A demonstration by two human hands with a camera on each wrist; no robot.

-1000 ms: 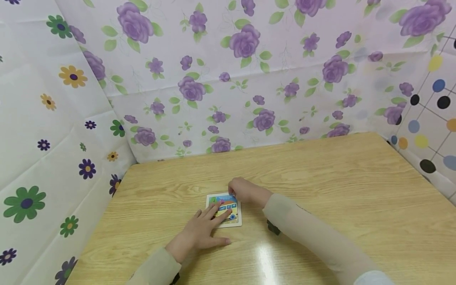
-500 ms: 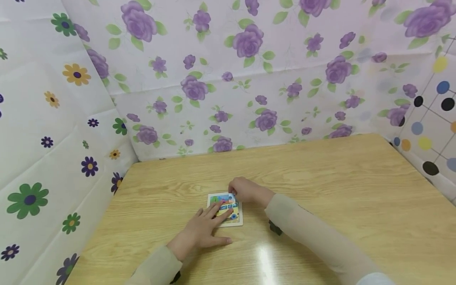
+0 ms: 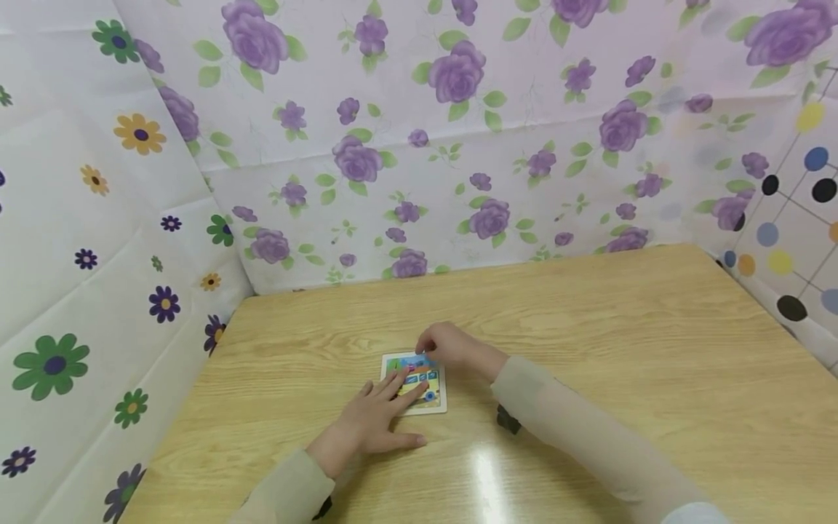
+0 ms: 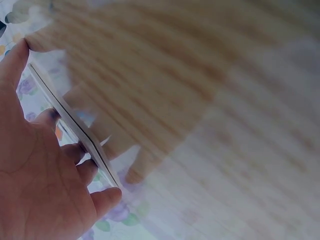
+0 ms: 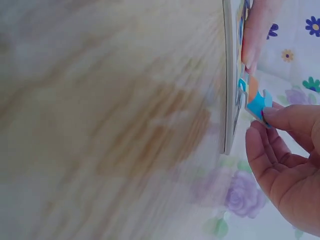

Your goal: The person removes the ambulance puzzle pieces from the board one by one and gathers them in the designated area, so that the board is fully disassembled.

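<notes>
A small square jigsaw puzzle (image 3: 443, 397) with a white border and a picture of a yellow bus lies on the wooden table. My left hand (image 3: 366, 426) rests over its left part, fingers spread and thumb out to the side; the left wrist view shows the puzzle edge-on (image 4: 75, 120) beside the fingers. At the upper right corner of the puzzle is my right hand (image 3: 448, 344). Between its thumb and forefinger it pinches a blue and orange puzzle piece (image 5: 256, 102), tilted against the puzzle's face in the right wrist view. A left fingertip (image 5: 250, 57) presses close to that piece.
The wooden table (image 3: 589, 364) runs wide to the right of the hands. Behind it hangs a cloth with purple roses (image 3: 356, 160). Flower-patterned cloth (image 3: 98, 291) covers the left side, and a dotted one (image 3: 785, 240) the right.
My right hand has shifted slightly up and left at the puzzle's upper right corner, where a piece came up tilted half a second ago. My left hand stays put on the puzzle.
</notes>
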